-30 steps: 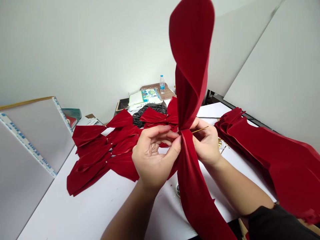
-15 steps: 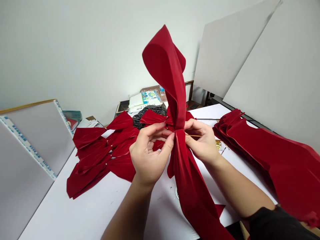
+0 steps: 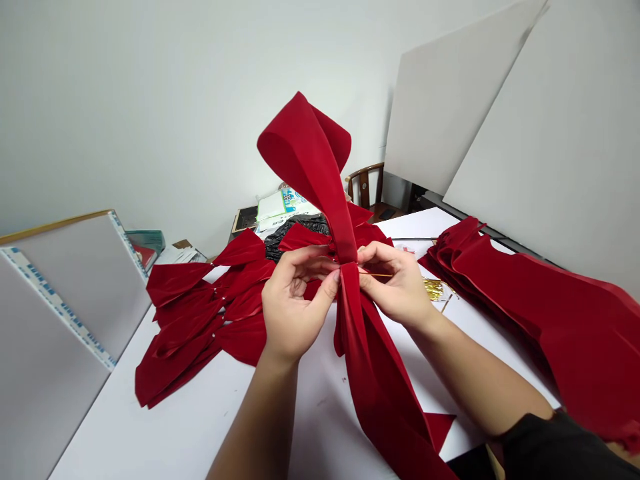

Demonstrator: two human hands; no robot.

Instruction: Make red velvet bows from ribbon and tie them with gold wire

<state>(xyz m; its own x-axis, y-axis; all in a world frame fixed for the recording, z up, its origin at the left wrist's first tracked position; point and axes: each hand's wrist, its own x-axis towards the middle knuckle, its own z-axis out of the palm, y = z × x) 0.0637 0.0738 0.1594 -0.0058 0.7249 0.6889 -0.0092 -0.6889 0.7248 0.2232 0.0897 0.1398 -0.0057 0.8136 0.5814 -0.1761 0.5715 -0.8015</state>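
Observation:
A long red velvet ribbon (image 3: 320, 160) stands upright between my hands, looped at the top, gathered at the middle, its tails hanging toward me over the table edge. My left hand (image 3: 299, 300) pinches the gathered waist from the left, thumb in front. On the other side my right hand (image 3: 395, 283) pinches the same waist, with a thin gold tie (image 3: 376, 274) running between its fingers. The tie's far end behind the ribbon is hidden. Finished-looking red bows (image 3: 200, 313) lie stacked to the left, and more red bows (image 3: 304, 237) lie behind my left hand.
Long red ribbon strips (image 3: 530, 287) are piled on the right of the white table (image 3: 200, 427). Gold ties (image 3: 434, 289) lie beside my right wrist. At the back are a black plastic bag (image 3: 293, 230), packages (image 3: 273, 205) and a wooden chair (image 3: 365, 183). White boards (image 3: 75, 267) lean left.
The ribbon's upper loop has tilted left and dropped lower in view. Both hands have shifted slightly left, still pinching the waist.

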